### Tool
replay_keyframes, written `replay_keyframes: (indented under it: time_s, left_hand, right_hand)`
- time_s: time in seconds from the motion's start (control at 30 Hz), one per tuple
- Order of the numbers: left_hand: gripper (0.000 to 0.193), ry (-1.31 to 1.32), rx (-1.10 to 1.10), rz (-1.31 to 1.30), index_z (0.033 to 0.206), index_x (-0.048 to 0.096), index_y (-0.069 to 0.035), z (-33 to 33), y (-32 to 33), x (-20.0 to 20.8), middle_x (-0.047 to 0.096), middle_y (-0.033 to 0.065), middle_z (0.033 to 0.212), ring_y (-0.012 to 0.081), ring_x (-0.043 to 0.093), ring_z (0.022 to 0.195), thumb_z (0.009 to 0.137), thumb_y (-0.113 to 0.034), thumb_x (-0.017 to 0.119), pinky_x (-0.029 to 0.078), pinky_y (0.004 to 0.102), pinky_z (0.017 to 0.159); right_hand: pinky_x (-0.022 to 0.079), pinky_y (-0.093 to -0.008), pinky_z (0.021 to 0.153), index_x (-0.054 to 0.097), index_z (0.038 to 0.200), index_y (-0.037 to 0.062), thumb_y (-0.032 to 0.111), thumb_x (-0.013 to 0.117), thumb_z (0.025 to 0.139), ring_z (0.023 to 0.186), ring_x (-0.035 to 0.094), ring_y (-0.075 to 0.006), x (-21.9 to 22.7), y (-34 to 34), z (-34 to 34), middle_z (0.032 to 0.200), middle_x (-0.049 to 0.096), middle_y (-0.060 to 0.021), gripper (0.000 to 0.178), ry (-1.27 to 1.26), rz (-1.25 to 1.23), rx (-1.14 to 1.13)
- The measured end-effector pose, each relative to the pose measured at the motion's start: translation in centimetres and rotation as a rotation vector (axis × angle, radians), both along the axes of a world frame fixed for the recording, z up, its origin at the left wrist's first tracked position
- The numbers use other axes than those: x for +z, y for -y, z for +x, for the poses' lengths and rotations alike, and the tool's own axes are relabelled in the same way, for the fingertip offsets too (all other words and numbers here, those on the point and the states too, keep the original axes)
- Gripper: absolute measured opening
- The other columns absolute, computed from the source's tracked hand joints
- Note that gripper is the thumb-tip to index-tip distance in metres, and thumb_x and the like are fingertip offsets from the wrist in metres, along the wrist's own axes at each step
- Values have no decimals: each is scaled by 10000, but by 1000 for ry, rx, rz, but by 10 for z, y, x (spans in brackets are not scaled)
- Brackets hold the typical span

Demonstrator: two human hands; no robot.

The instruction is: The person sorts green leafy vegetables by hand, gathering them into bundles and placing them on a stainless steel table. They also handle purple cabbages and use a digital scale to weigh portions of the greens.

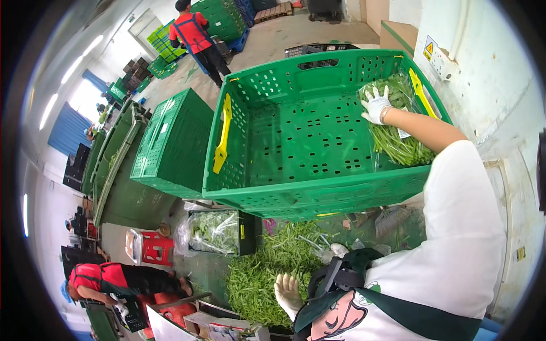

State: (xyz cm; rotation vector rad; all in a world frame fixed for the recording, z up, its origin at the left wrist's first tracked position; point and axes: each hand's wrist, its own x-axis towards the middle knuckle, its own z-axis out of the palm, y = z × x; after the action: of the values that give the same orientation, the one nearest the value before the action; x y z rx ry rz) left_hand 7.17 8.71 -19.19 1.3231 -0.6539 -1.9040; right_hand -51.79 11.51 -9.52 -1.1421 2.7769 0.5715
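head view: a clear bag of leafy greens (393,143) lies inside a large green crate (307,136), along its right-hand wall, leaves at the far end and stems toward the person. the gloved right hand (376,105) rests on the leafy end with its fingers spread over the plastic rather than wrapped round it; whether the tips press or pinch, i cannot tell. the bag looks fairly light for its bulk, soft at the leaves and somewhat firmer along the stems, and the thin film is likely slippery under a glove. leaves would probably bruise under a hard squeeze, so the bundled stems seem the better place to take hold, with a palm beneath against sagging. the crate looks stiff, with a yellow handle (222,136) on its left end. the left hand (288,292), also gloved, is held low with its fingers loosely extended and nothing visible in them, nearest a heap of loose greens (256,278) on the floor; whether it touches them cannot be made out. beside the heap sits a black crate (247,230) of bagged greens, and to its left a red stool (156,248). stacked green crates (170,142) stand left of the large one.
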Motion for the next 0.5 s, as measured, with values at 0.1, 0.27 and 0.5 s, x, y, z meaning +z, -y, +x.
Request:
replay_keyframes:
  time_s: [0.1,0.27,0.5]
  left_hand:
    - [618,33,13,-36,1369,332,-39,5,-8,1,307,205,1415,333,339,1280,923,-460,410,262,441,1071]
    - [572,30,43,-17,1349,355,-36,4,-15,-4,374,215,1358,340,405,1210,939,-433,395,312,445,1037]
    - [534,32,51,-9,1315,408,-40,1,-23,-5,447,201,1308,314,473,1158,943,-423,389,357,425,1010]
  right_hand:
    - [281,-598,986,515,1199,106,384,462,862,1226,396,-352,21,-17,-24,1307,443,-170,440,-128,-353,123]
    - [521,-412,704,548,937,6,114,506,826,800,664,-303,42,-66,-73,862,665,-175,161,-380,-475,-208]
    - [491,-489,747,502,1155,55,297,275,932,961,600,-387,29,-73,-69,1032,620,-226,400,-135,-305,-304]
